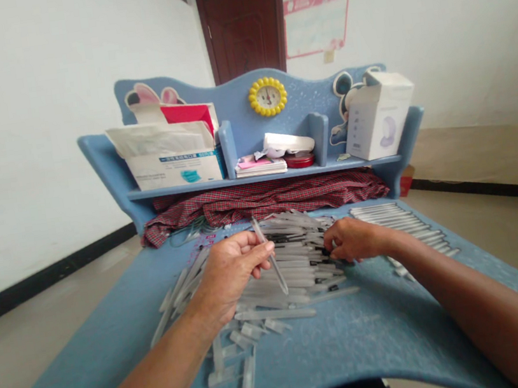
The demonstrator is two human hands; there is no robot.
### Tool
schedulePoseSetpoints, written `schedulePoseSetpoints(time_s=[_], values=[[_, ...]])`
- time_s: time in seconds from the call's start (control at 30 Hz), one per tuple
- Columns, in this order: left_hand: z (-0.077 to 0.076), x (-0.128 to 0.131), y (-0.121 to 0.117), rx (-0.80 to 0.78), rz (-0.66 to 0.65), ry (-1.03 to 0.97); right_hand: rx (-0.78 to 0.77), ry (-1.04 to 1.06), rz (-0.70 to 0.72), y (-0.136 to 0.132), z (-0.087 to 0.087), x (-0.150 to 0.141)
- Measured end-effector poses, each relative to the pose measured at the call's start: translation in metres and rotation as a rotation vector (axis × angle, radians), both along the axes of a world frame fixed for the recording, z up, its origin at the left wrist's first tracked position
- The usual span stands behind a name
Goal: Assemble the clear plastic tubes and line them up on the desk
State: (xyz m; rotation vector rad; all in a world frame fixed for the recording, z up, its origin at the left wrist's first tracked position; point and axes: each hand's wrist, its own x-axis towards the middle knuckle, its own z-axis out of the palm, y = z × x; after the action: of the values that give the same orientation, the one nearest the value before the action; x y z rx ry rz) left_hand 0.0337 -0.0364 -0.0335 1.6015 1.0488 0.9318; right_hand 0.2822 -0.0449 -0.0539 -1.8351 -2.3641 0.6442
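Note:
My left hand [234, 274] holds a slim clear plastic tube [272, 259] upright between thumb and fingers, tilted across the pile. A heap of clear plastic tubes [298, 265], several with black parts inside, lies in the middle of the blue desk [305, 354]. My right hand [352, 239] rests at the heap's right side, its fingers pinched on the tubes near a black part. To the right, a neater row of tubes [398, 222] lies partly behind my forearm. Short clear pieces [242, 350] lie scattered near the front.
The desk's blue back shelf [176, 189] holds a face-mask box [176, 173], papers, a red tin [300, 160] and a white box [378, 116]. Red checked cloth [260, 200] lies along the shelf's foot. A yellow flower clock [267, 96] sits above, and a brown door [242, 23] stands behind.

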Motion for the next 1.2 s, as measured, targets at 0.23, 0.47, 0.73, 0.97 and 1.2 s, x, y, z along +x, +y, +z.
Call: schedulePoseSetpoints(time_s=[0.23,0.47,0.73,0.97,1.2], values=[[0.0008,-0.0002,-0.0017,0.003,-0.001,0.008,-0.003,-0.001,-0.008,0.0003,0.0001,0.0009],[-0.0003,-0.0006,-0.0009,0.01,0.004,0.003,-0.018,0.0,-0.019,-0.0008,0.0037,-0.0002],[-0.0005,-0.001,-0.0007,0.01,0.0,-0.001,-0.02,-0.002,-0.024,-0.0026,0.0071,-0.0006],[-0.0004,-0.0008,-0.0011,0.018,-0.003,0.008,-0.034,0.003,-0.013,-0.0027,0.0063,-0.0004],[-0.0004,-0.0008,-0.0009,0.013,0.0,0.009,-0.046,0.007,-0.02,-0.0032,0.0064,-0.0004]])
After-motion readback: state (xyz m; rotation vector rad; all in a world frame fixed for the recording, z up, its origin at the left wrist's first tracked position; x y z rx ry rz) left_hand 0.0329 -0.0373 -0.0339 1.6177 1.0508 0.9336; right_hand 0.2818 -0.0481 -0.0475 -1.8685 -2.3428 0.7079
